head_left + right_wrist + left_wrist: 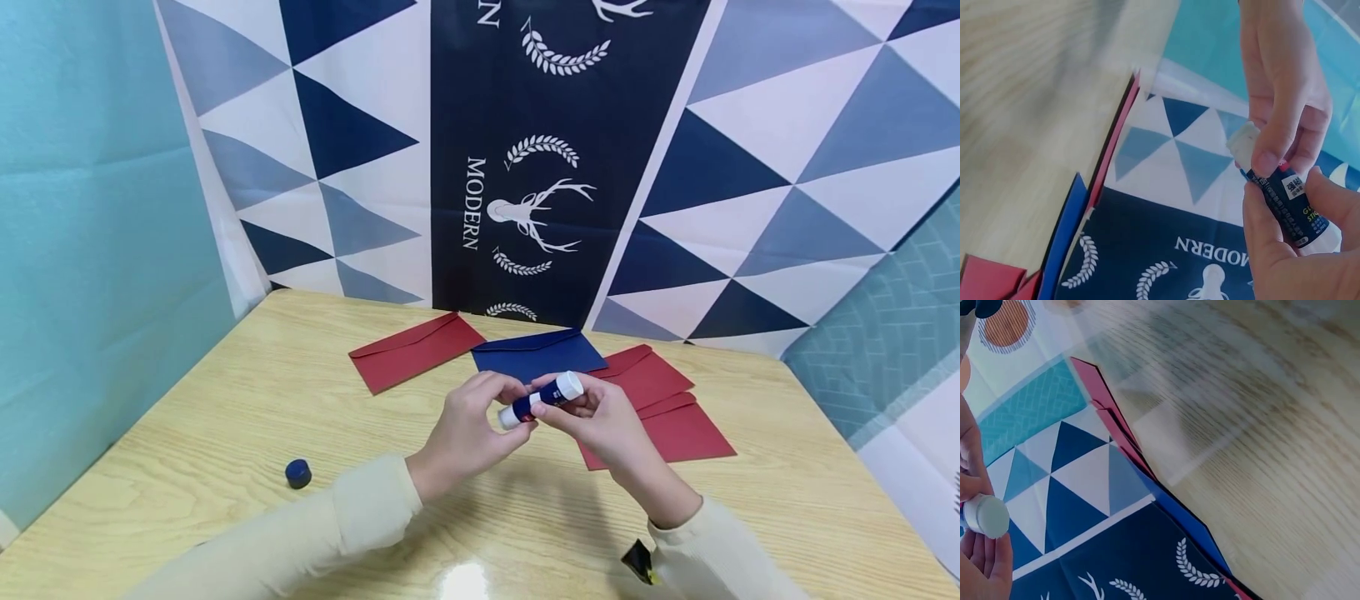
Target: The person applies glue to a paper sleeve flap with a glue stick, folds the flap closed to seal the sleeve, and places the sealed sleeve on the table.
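Note:
Both hands hold a glue stick (542, 403), a dark blue tube with white ends, tilted in the air above the table. My left hand (467, 429) pinches it near its lower white end, thumb pressed on the tube in the right wrist view. Around the label and other end, the fingers and thumb of my right hand (611, 415) grip it. Printed lettering on the glue stick (1291, 209) faces the right wrist camera. In the left wrist view only a round white end (992, 516) shows. A dark blue cap (297, 473) lies left of the hands.
Behind the hands lie a red envelope (416, 352), a blue envelope (536, 354) and two overlapping red envelopes (654, 379) at the right. A patterned cloth (510, 167) hangs along the table's back edge. A small black-and-yellow object (639, 561) shows beside the right cuff.

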`<state>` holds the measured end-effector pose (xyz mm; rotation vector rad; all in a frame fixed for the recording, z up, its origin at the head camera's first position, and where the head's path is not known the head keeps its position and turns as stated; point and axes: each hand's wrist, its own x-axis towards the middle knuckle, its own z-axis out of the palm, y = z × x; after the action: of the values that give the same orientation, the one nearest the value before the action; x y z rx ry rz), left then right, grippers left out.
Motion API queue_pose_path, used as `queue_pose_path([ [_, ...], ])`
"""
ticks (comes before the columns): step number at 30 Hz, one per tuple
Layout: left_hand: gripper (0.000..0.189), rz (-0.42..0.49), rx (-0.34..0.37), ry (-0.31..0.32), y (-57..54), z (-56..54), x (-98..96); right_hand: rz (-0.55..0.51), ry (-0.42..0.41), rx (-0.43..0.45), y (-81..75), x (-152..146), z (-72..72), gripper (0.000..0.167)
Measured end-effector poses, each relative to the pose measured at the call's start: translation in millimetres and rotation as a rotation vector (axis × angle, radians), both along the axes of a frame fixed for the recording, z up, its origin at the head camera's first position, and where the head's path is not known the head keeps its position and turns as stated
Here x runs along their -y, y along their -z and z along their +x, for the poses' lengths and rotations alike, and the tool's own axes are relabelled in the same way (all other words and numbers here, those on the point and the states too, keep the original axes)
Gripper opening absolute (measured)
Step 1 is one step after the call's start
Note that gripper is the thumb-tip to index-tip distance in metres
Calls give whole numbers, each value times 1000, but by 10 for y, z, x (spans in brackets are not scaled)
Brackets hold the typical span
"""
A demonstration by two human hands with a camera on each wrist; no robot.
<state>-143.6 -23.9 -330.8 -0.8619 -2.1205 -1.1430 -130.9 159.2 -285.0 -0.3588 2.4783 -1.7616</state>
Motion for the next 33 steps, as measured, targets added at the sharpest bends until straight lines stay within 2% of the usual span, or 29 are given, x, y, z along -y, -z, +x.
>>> queue_pose_path([
  [6,28,-51,-1,10,-117,35,116,-4,-12,41,-44,-46,56,50],
  [12,28,-140,-75,-22,-242,30,273,5,4,-6,-194,-127,63,47],
  [18,28,-220,-146,-44,-305,24,348,109,-19,24,-339,-102,18,42],
  [22,27,-252,-158,-36,-316,40,373,182,-38,-48,-354,-79,2,33],
  [24,26,-245,-131,-8,-324,44,394,200,-54,-109,-344,-82,9,29],
  [26,25,-232,-71,45,-335,36,426,213,-83,-176,-320,-84,22,27],
  [30,24,-220,140,176,-373,-11,525,213,-157,-335,-238,-78,62,27],
  [33,25,-219,263,239,-396,-39,594,241,-225,-562,-166,-78,75,31],
])
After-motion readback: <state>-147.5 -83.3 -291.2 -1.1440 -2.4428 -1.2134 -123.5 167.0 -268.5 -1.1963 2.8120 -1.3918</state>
